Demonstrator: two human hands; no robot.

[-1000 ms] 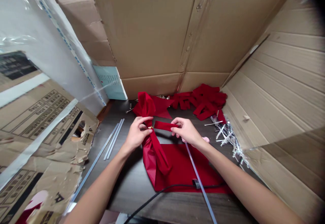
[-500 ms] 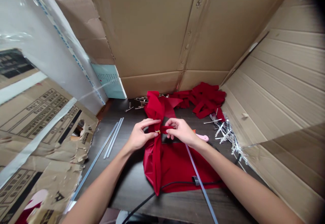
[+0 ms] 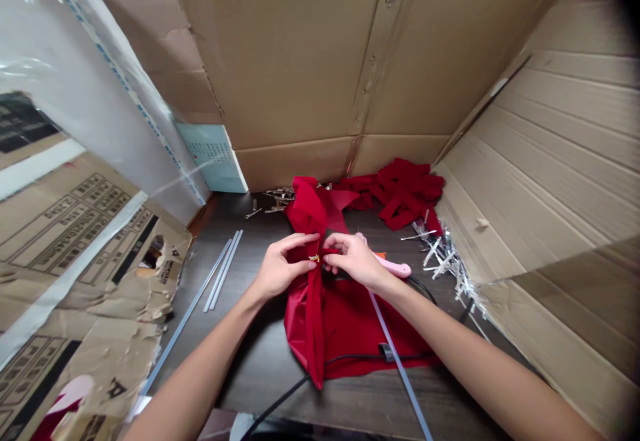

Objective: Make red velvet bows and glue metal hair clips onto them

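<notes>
A red velvet ribbon bow [image 3: 306, 204] stands up from the table, its tails hanging toward me. My left hand [image 3: 280, 264] grips the gathered middle of the bow between thumb and fingers. A small gold ornament [image 3: 314, 258] sits at that middle, by the left fingertips. From the right, my right hand [image 3: 354, 258] pinches a short red strip [image 3: 330, 252] that runs to the bow's centre. Beneath and to the right lies a wide red velvet piece [image 3: 360, 321]. Partly behind my right hand is a pink glue gun [image 3: 397, 268], with a long translucent glue stick [image 3: 400, 364] extending toward me.
Several glue sticks [image 3: 225, 271] lie at left. Metal clips [image 3: 277, 198] and a pile of red strips [image 3: 410, 191] sit at the back, silvery strips [image 3: 445, 254] at right. A black cord [image 3: 280, 398] crosses the front. Cardboard walls [image 3: 310, 54] enclose the back and sides.
My right hand has come slightly closer to the bow's middle, and less of the short strip shows. The bow and left hand shifted slightly right. More of the glue gun is visible.
</notes>
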